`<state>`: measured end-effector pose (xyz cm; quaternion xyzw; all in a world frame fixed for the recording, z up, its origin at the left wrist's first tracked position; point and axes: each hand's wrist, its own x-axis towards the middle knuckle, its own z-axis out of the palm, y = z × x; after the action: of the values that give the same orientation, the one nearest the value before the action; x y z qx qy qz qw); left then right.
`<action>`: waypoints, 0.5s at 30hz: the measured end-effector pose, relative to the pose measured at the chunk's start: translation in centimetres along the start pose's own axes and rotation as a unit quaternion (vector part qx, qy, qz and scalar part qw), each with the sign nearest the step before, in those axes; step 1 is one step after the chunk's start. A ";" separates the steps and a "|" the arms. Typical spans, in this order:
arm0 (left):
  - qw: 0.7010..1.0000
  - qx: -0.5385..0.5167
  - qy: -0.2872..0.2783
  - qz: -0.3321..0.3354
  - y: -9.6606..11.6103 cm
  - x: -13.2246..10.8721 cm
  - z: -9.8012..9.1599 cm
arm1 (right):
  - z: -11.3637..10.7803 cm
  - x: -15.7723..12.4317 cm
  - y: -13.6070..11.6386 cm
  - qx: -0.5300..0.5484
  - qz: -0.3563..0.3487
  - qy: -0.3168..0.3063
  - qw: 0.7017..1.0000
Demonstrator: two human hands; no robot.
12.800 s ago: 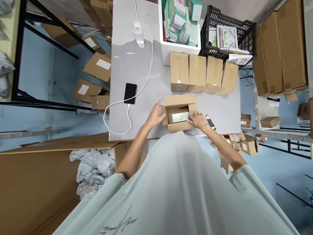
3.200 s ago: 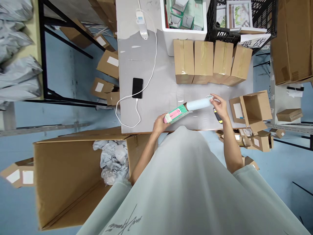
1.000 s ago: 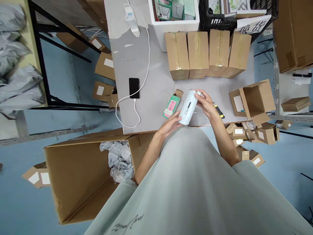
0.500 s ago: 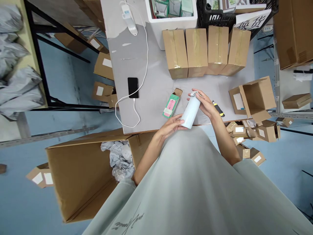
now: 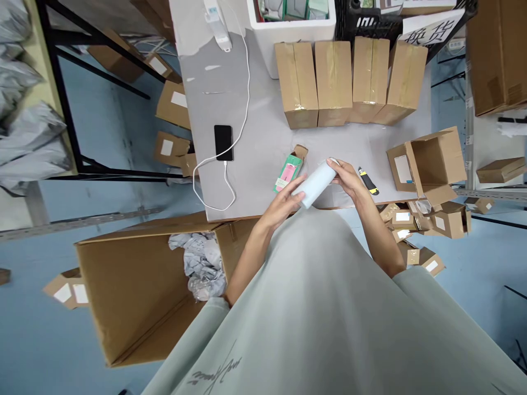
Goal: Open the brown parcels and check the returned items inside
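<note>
Both my hands hold a white cylindrical bottle (image 5: 315, 184) slantwise over the near edge of the grey table (image 5: 263, 137). My left hand (image 5: 284, 203) grips its lower end, fingers wrapped round it. My right hand (image 5: 348, 180) is closed round its upper, capped end. Just left of the bottle, an open green and pink carton (image 5: 289, 170) lies flat on the table with its flap up.
A yellow and black cutter (image 5: 368, 182) lies by my right wrist. Several taped cardboard boxes (image 5: 349, 82) stand in a row at the back. An open empty box (image 5: 432, 162) sits at the right edge. A charging phone (image 5: 223, 142) lies to the left. A big carton (image 5: 135, 296) stands on the floor.
The bottle has tilted flatter and turned in my hands; its printed side no longer shows. My left hand moved up along its lower end. The green carton stayed on the table.
</note>
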<state>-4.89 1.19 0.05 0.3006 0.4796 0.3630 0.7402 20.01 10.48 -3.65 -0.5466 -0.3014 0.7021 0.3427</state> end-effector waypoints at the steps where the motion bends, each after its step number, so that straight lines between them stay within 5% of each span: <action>1: 0.999 0.037 0.010 0.015 0.1 0.1 0.0 | 0.0 0.1 0.2 -0.004 0.010 0.012 1.000; 4: 0.994 0.091 0.048 0.043 0.1 0.3 0.2 | 0.0 0.2 0.6 -0.008 0.020 0.018 1.000; 7: 0.997 0.022 0.071 0.026 -0.3 0.3 0.2 | -0.1 0.1 0.5 0.005 0.006 -0.008 1.000; 11: 0.995 -0.086 0.056 -0.007 -0.8 0.4 -0.4 | -0.2 0.0 0.4 0.032 -0.012 -0.037 0.999; 15: 0.997 -0.052 0.052 -0.007 -1.0 0.6 -0.5 | 0.0 0.2 0.5 0.041 -0.015 -0.016 0.999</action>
<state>-4.95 1.13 -1.20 0.2389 0.5003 0.3972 0.7313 19.90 10.39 -4.19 -0.5162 -0.2863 0.7172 0.3705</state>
